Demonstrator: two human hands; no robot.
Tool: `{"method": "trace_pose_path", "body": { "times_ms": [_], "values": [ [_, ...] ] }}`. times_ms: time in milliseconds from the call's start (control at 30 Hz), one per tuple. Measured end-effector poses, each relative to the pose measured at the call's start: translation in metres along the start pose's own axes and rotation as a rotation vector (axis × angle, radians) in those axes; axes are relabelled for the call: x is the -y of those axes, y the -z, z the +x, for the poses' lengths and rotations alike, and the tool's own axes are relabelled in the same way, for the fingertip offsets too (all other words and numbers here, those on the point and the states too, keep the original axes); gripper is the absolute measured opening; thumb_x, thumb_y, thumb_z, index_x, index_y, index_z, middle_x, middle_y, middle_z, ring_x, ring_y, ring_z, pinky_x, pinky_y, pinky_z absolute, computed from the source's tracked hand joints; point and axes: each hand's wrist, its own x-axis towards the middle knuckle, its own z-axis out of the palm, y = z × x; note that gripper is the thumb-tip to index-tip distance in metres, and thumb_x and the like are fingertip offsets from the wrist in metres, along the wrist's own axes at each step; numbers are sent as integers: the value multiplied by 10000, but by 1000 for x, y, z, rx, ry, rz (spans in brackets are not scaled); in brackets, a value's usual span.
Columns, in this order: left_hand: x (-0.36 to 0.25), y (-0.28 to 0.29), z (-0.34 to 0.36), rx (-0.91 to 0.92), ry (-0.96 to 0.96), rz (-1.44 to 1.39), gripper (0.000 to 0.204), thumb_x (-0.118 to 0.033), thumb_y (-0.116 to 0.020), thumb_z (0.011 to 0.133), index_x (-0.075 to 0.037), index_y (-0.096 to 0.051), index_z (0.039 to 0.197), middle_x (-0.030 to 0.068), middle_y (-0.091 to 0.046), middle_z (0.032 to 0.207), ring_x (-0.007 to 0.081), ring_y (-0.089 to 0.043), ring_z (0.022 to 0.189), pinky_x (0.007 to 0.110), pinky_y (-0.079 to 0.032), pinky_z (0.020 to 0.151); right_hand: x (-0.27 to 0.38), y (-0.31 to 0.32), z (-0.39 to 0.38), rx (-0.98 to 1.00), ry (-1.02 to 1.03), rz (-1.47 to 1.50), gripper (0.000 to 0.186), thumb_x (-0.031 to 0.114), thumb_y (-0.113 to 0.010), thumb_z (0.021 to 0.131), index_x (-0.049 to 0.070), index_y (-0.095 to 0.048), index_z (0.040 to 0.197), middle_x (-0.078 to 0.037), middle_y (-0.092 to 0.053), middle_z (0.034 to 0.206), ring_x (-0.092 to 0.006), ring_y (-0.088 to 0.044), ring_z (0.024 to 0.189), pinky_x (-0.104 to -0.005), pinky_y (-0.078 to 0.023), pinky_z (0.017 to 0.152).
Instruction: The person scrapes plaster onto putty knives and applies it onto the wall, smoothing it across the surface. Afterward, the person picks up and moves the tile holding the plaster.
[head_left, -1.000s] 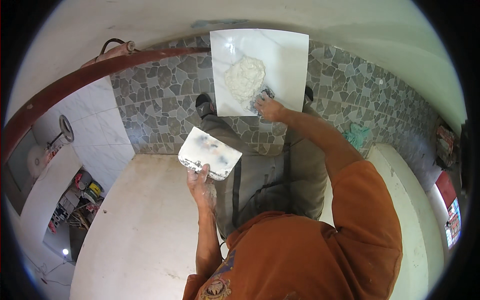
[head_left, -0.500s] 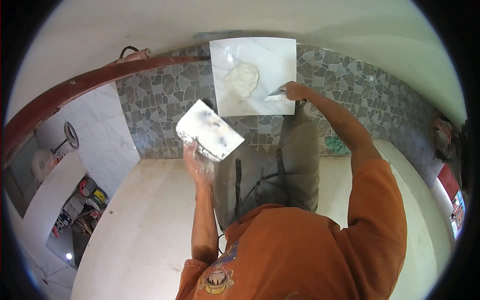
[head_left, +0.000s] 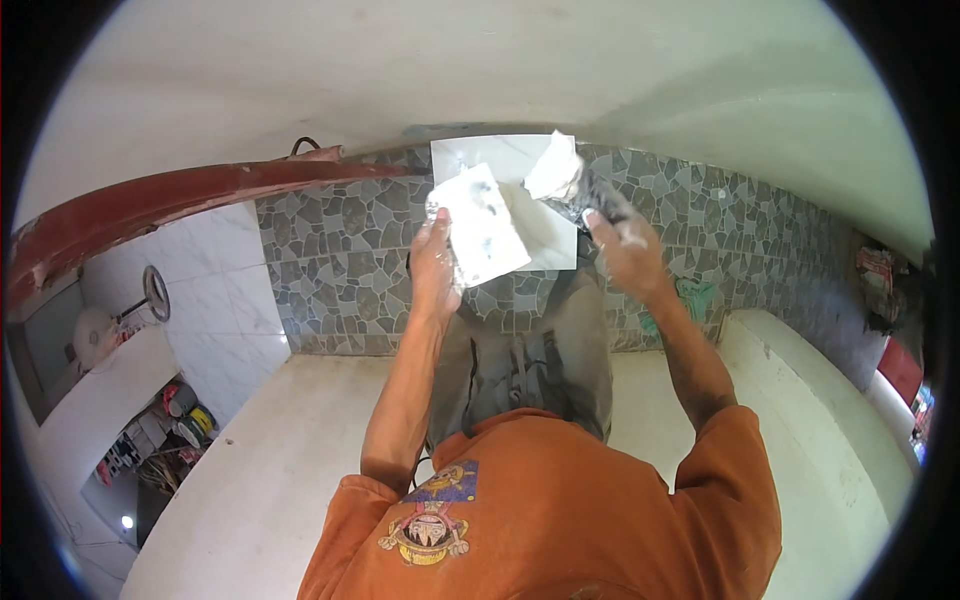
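Note:
My left hand (head_left: 435, 262) is closed around the edge of a flat rectangular plate (head_left: 485, 225) coated in white paste, with dark smudges on its face. In my right hand (head_left: 630, 255) is a putty knife (head_left: 590, 195), slightly blurred. A thick lump of white putty (head_left: 553, 170) sits on its blade, just right of the plate. Below both lies a white marble-look tile (head_left: 555, 240). The plate and the loaded knife hide most of the putty heap on that tile. White residue marks my right fingers.
A reddish-brown beam (head_left: 200, 190) runs in from the left. Grey stone-pattern flooring (head_left: 340, 260) surrounds the tile, with a pale wall (head_left: 480, 70) beyond. A green cloth (head_left: 690, 298) lies at right. Shelves of assorted items (head_left: 165, 440) stand at lower left.
My right hand has lifted the putty knife off the tile, now with a big lump of putty on it. My left hand has moved the plate up and right, over the tile.

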Motion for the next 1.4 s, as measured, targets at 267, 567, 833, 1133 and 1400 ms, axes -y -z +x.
{"method": "trace_pose_path", "body": {
  "times_ms": [267,567,833,1133,1400],
  "values": [
    [-21,-28,-2,184,41,-47,380,-244,-501,971,56,-486,1203,115,-607,1063,178,-622,909,312,-537,800,11,-10,19,149,838,-358,467,11,-500,834,-3,-475,1299,-170,-424,1394,-322,-399,1299,-477,-303,1105],
    [-11,-4,9,165,35,91,342,-227,-494,975,47,-513,1179,97,-616,1032,161,-620,881,297,-533,764,-40,-23,12,145,750,-493,458,64,-439,883,0,-430,1337,-166,-365,1443,-296,-347,1341,-434,-261,1137],
    [-44,22,29,136,-94,196,364,-274,-528,952,9,-522,1181,110,-636,1003,184,-654,813,341,-590,683,-189,-123,0,-142,-128,-76,374,35,-472,827,-25,-526,1192,-208,-635,995,-320,-631,908,-400,-496,802],
    [-26,98,50,90,-5,269,400,-270,-541,953,18,-456,1217,109,-604,1035,191,-632,868,330,-561,716,-398,-316,-63,-505,-743,723,168,112,-607,778,-40,-590,710,-64,-548,652,-134,-510,588,-358,-435,540],
    [-18,142,55,10,-8,334,408,-258,-515,958,26,-445,1243,123,-601,1107,192,-630,933,333,-541,797,-316,-427,-5,-608,-914,574,186,111,-608,779,-58,-596,855,-44,-580,675,-160,-538,591,-360,-442,535]
  ]
}}
